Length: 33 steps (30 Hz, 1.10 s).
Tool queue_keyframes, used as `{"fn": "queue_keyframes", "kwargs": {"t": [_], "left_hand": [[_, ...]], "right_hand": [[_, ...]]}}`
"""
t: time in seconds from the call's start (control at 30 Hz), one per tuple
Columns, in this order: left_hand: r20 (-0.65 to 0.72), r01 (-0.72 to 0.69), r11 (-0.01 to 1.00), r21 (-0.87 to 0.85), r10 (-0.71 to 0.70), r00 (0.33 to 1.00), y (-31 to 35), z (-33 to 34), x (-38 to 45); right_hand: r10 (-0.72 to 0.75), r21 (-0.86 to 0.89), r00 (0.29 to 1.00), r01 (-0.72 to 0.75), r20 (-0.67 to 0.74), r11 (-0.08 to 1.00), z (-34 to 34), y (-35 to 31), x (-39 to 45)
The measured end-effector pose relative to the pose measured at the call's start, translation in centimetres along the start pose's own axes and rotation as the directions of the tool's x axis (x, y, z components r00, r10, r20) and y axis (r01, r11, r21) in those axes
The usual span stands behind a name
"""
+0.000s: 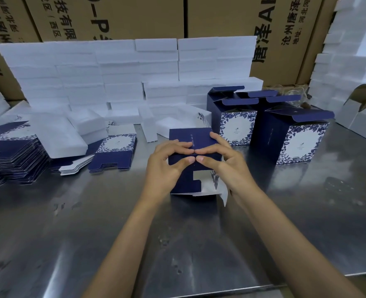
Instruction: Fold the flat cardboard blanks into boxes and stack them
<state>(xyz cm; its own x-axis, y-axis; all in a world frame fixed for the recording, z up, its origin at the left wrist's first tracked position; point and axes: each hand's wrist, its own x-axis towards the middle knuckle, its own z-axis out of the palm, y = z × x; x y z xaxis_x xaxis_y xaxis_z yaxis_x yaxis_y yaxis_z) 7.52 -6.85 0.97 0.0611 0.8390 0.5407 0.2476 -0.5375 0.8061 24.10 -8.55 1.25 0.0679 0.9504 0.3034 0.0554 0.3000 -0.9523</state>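
On the far left of the counter (91,222) a stack of flat blanks (12,155) is sitting in a slumped, fanned heap, with a few loose blanks (113,151) lying just beside it; a careless reach there is likely to be sliding the heap further apart.

In the middle, the left hand (167,166) and the right hand (222,162) are both pinching the half-folded box (190,147), thumbs and forefingers meeting tip to tip along one crease. The box is lying on its side on the counter, and the bottom flaps (207,186) facing the person are hanging loose and unlocked. If the squeeze is uneven, the panel is probably going to be creasing off its score line, and the loose flaps may be catching or bending; how squarely the far side is standing is hidden from view.

To the right, two finished boxes (231,123) (293,136) are standing with lids open, near enough that a swinging elbow could be tipping them.
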Motion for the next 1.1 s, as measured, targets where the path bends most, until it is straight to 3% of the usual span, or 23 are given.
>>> {"fn": "queue_keyframes", "kwargs": {"t": [0.1,0.27,0.47,0.7,0.8,0.9,0.97,1.1], "left_hand": [[0.13,0.02,1.0,0.022,-0.023,0.991,-0.3,-1.3,0.6],[0.137,0.013,0.999,0.039,-0.018,0.99,0.0,-1.2,0.6],[0.289,0.012,0.997,0.08,-0.034,0.957,0.2,-2.8,1.1],[0.267,0.035,0.998,0.044,-0.045,0.963,0.6,-2.4,0.1],[0.344,-0.07,0.966,0.25,-0.021,0.939,0.3,-1.7,-1.2],[0.411,-0.326,0.772,0.546,0.093,0.907,-0.8,-0.9,-2.5],[0.376,-0.391,0.693,0.606,0.183,0.908,-1.4,-0.3,-3.0],[0.227,-0.34,0.778,0.528,0.257,0.939,-2.3,0.2,-2.5]], "right_hand": [[0.015,-0.011,0.997,-0.015,0.072,1.0,-0.8,-0.1,0.1],[0.002,-0.042,0.998,0.001,0.062,0.999,-1.0,0.2,0.2],[-0.025,0.004,0.998,0.025,0.065,1.0,-1.9,0.6,-0.2],[0.038,0.094,0.995,-0.047,0.097,0.994,-2.0,0.1,-0.4],[0.034,0.091,0.998,-0.039,0.057,0.995,-1.8,0.5,-0.6],[0.001,0.079,0.998,-0.006,0.064,0.997,-1.9,0.8,-0.5],[-0.008,0.048,0.995,0.003,0.095,0.999,-2.3,0.8,-0.5],[0.062,0.038,0.99,-0.068,0.129,0.997,-3.4,1.5,-0.6]]}}
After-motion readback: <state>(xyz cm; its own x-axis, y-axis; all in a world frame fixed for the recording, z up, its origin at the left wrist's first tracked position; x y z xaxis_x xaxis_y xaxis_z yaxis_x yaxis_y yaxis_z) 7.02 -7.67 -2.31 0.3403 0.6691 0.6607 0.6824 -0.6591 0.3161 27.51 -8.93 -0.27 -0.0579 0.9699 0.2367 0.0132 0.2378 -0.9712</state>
